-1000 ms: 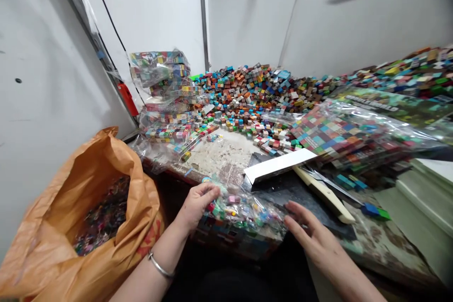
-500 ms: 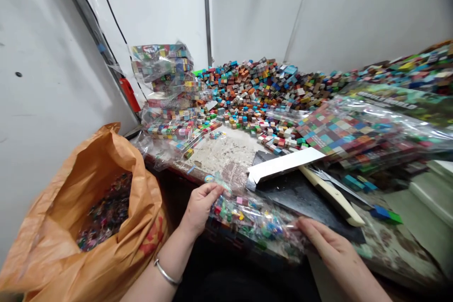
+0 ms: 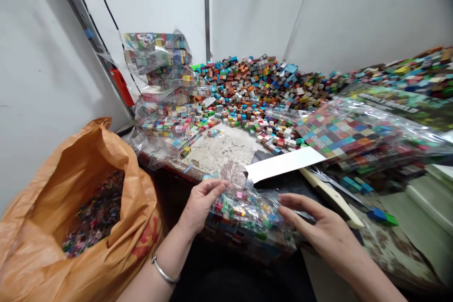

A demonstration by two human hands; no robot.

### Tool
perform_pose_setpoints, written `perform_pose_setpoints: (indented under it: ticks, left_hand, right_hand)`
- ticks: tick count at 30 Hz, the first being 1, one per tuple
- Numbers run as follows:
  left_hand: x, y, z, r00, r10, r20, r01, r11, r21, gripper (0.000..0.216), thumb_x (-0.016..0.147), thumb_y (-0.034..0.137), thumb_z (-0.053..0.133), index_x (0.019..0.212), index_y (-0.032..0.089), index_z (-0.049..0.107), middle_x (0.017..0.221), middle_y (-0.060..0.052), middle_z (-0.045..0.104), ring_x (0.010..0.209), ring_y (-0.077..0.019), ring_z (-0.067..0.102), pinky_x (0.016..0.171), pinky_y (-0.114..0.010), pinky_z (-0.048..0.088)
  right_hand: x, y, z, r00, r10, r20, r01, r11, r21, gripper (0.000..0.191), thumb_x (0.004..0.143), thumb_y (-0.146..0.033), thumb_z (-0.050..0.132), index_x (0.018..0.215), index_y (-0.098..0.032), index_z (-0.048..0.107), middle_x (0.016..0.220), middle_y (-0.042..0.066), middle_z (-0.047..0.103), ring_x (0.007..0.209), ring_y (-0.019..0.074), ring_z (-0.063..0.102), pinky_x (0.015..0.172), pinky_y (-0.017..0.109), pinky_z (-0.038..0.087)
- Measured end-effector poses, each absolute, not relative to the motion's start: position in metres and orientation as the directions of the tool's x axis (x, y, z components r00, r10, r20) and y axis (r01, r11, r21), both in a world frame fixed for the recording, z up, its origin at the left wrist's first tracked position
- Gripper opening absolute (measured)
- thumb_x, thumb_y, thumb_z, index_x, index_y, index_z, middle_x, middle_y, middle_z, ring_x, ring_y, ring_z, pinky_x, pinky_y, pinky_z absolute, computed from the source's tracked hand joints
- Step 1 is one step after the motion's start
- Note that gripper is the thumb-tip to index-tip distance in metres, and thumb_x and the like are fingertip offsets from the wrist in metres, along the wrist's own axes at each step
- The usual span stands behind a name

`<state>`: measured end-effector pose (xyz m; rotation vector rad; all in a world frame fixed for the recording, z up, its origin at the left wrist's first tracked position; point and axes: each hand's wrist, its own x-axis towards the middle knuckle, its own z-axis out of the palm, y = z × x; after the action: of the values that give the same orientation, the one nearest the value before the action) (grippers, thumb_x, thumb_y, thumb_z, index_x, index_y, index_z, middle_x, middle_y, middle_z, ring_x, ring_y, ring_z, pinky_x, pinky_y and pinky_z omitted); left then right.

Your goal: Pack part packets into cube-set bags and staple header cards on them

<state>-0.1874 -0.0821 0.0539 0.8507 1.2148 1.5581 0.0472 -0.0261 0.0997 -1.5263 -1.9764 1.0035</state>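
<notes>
My left hand (image 3: 202, 204) pinches the upper left end of a clear plastic bag (image 3: 244, 210) filled with small colourful pieces. The bag lies at the table's front edge over a box or pack with a printed block pattern (image 3: 244, 240). My right hand (image 3: 314, 226) is at the bag's right end, its thumb and fingertips slightly apart beside the film. Whether those fingertips touch the film I cannot tell. Just beyond the bag are a round brownish patch (image 3: 233, 173) and a folded white card strip (image 3: 285, 165).
An orange sack (image 3: 141, 212) with many small pieces inside stands at the left. Film-wrapped patterned packs (image 3: 159, 75) are stacked behind it. Loose coloured blocks (image 3: 247, 85) heap along the wall. A pale-handled knife (image 3: 331, 198) lies at the right, near more wrapped packs (image 3: 339, 127).
My right hand has moved left and its fingers have parted from the bag's stretched right end. The bag is bunched shorter. My left hand keeps its pinch.
</notes>
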Motion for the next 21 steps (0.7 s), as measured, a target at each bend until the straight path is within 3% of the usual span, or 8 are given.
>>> perform_pose_setpoints:
  ticks: [4, 8, 12, 14, 16, 19, 21]
  left_hand:
    - [-0.189, -0.083, 0.056, -0.361, 0.932, -0.021, -0.234, -0.068, 0.970, 0.021, 0.070, 0.035, 0.066, 0.074, 0.015, 0.068, 0.074, -0.002, 0.064, 0.066, -0.0127, 0.054, 0.062, -0.021, 0.040]
    - [-0.189, -0.082, 0.053, -0.400, 0.916, -0.034, -0.283, -0.088, 0.955, 0.021, 0.070, 0.035, 0.065, 0.064, 0.014, 0.063, 0.056, 0.004, 0.055, 0.052, -0.0070, 0.043, 0.051, -0.018, 0.033]
    - [-0.188, -0.081, 0.048, -0.393, 0.917, -0.067, -0.331, -0.073, 0.941, 0.022, 0.070, 0.035, 0.065, 0.064, 0.014, 0.061, 0.056, 0.004, 0.053, 0.051, -0.0064, 0.041, 0.051, -0.017, 0.032]
    - [-0.189, -0.082, 0.047, -0.375, 0.925, -0.062, -0.334, -0.072, 0.940, 0.021, 0.070, 0.035, 0.066, 0.069, 0.014, 0.064, 0.062, 0.002, 0.056, 0.057, -0.0079, 0.045, 0.055, -0.018, 0.035]
    - [-0.191, -0.083, 0.047, -0.358, 0.932, -0.052, -0.335, -0.076, 0.939, 0.020, 0.070, 0.035, 0.066, 0.074, 0.015, 0.066, 0.072, 0.000, 0.060, 0.066, -0.0103, 0.050, 0.061, -0.019, 0.038]
    - [-0.192, -0.085, 0.046, -0.325, 0.943, -0.064, -0.363, -0.062, 0.930, 0.021, 0.071, 0.035, 0.064, 0.078, 0.015, 0.067, 0.078, -0.002, 0.062, 0.069, -0.0117, 0.051, 0.062, -0.019, 0.039]
    - [-0.192, -0.085, 0.046, -0.301, 0.951, -0.075, -0.386, -0.050, 0.921, 0.020, 0.072, 0.035, 0.064, 0.077, 0.015, 0.068, 0.074, -0.002, 0.061, 0.065, -0.0105, 0.050, 0.058, -0.018, 0.039]
  right_hand:
    - [0.046, -0.020, 0.091, -0.345, 0.939, -0.009, 0.580, 0.205, -0.788, 0.028, 0.073, -0.048, 0.054, 0.076, -0.023, 0.066, 0.076, 0.003, 0.065, 0.073, 0.0212, 0.058, 0.065, 0.027, 0.046]
    - [0.054, -0.022, 0.081, -0.311, 0.945, -0.103, 0.525, 0.081, -0.847, 0.032, 0.074, -0.050, 0.052, 0.073, -0.020, 0.064, 0.064, 0.001, 0.059, 0.059, 0.0157, 0.053, 0.052, 0.023, 0.042]
    - [0.056, -0.024, 0.080, -0.291, 0.935, -0.202, 0.450, -0.053, -0.892, 0.030, 0.074, -0.049, 0.055, 0.076, -0.020, 0.064, 0.062, 0.000, 0.058, 0.058, 0.0140, 0.052, 0.050, 0.022, 0.041]
    - [0.056, -0.023, 0.083, -0.299, 0.914, -0.274, 0.332, -0.170, -0.928, 0.031, 0.074, -0.048, 0.057, 0.081, -0.019, 0.064, 0.070, 0.002, 0.062, 0.064, 0.0156, 0.057, 0.057, 0.023, 0.045]
    - [0.056, -0.019, 0.087, -0.308, 0.882, -0.357, 0.129, -0.333, -0.934, 0.037, 0.076, -0.050, 0.053, 0.092, -0.018, 0.063, 0.091, 0.007, 0.065, 0.077, 0.0189, 0.061, 0.067, 0.027, 0.049]
    - [0.056, -0.010, 0.092, -0.325, 0.830, -0.454, -0.158, -0.521, -0.839, 0.052, 0.079, -0.056, 0.044, 0.111, -0.015, 0.052, 0.122, 0.014, 0.051, 0.096, 0.0235, 0.059, 0.078, 0.033, 0.050]
    - [0.052, -0.001, 0.094, -0.330, 0.818, -0.472, -0.237, -0.555, -0.797, 0.059, 0.080, -0.055, 0.044, 0.121, -0.014, 0.040, 0.132, 0.017, 0.041, 0.102, 0.0253, 0.056, 0.078, 0.033, 0.051]
